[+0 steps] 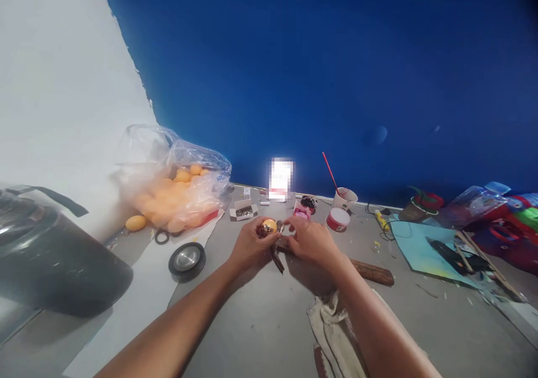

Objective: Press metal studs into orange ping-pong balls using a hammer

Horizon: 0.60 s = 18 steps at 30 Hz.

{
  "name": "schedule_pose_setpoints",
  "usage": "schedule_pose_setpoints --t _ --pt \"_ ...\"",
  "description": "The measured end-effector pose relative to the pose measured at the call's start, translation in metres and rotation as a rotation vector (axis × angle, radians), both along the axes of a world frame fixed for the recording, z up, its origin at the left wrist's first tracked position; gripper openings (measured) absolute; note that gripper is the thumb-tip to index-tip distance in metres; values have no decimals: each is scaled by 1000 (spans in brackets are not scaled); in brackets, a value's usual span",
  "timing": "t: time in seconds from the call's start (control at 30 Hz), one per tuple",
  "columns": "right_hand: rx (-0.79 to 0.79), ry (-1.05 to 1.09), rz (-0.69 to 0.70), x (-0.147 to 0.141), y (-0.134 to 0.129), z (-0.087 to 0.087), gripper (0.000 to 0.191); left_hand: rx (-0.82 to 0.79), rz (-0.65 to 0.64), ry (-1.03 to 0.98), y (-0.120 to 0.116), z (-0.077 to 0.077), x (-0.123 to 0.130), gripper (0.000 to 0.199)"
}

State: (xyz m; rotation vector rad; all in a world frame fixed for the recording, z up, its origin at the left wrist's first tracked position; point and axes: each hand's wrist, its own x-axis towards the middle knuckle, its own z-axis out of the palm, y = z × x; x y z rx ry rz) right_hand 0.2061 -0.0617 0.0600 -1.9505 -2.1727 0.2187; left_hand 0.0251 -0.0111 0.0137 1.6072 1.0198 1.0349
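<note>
Near the centre, my left hand [251,244] is closed round an orange ball [269,227] with shiny metal pieces on its side. Just to the right, my right hand [310,240] is bent close to the ball, its thumb and forefinger near a small metallic piece [281,226]. What those fingers grip is too small to make out. A hammer lies below the hands, its dark metal head [278,260] near my left hand and its wooden handle [374,272] passing under my right wrist. Beyond the ball stands an open small box [243,212] of metal pieces.
Clear bags of orange balls [176,193] and a round black dish [187,259] are at left, beside a large dark cylinder [63,254]. A cup [345,198] with a red straw and a red-and-white tub [338,219] stand behind. Cloth gloves [334,333] lie in front.
</note>
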Motion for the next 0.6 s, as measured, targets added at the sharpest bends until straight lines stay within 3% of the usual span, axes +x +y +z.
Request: schedule_pose_setpoints --t 0.1,0.23,0.33,0.47,0.6 --pt "164 235 135 -4 2 -6 61 -12 -56 24 -2 3 1 29" --pt "210 471 318 -10 9 -24 58 15 -75 86 -3 4 -1 23" --pt "223 638 272 -13 14 -33 49 15 -106 26 -4 4 -3 28" --pt "176 860 196 -13 17 -36 43 -109 -181 -165 -4 -1 -3 52" --pt "93 973 174 -12 18 -38 44 -215 -127 -251 -3 -10 -1 56"
